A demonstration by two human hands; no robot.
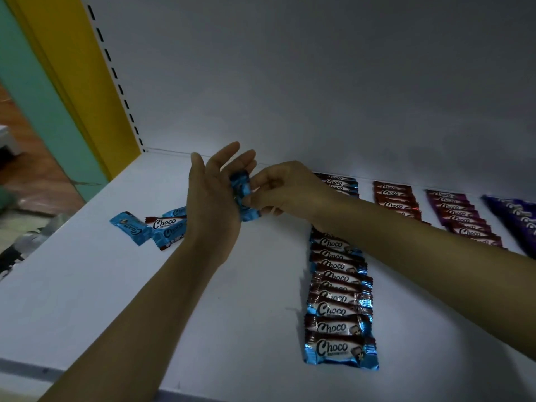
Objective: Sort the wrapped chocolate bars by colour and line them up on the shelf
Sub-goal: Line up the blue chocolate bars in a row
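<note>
Blue bars [243,195]: centre frame, long axis near vertical, resting against the flat-fingered left hand [213,204] and pinched by the right hand [285,190]. Blue row [338,288]: lower right of them, nearer the right hand, its bars lying crosswise.

Glossy crinkled foil wrappers on blue chocolate bars [339,303], smooth matt white shelf [232,314]

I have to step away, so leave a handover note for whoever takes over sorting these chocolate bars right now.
Left hand: fingers straight, backing the held blue bars. Right hand pinches them.
Done: blue row, red row, magenta row and violet row lie on the shelf.
Left: add the held bars, then the loose blue pile, to the blue row.
</note>
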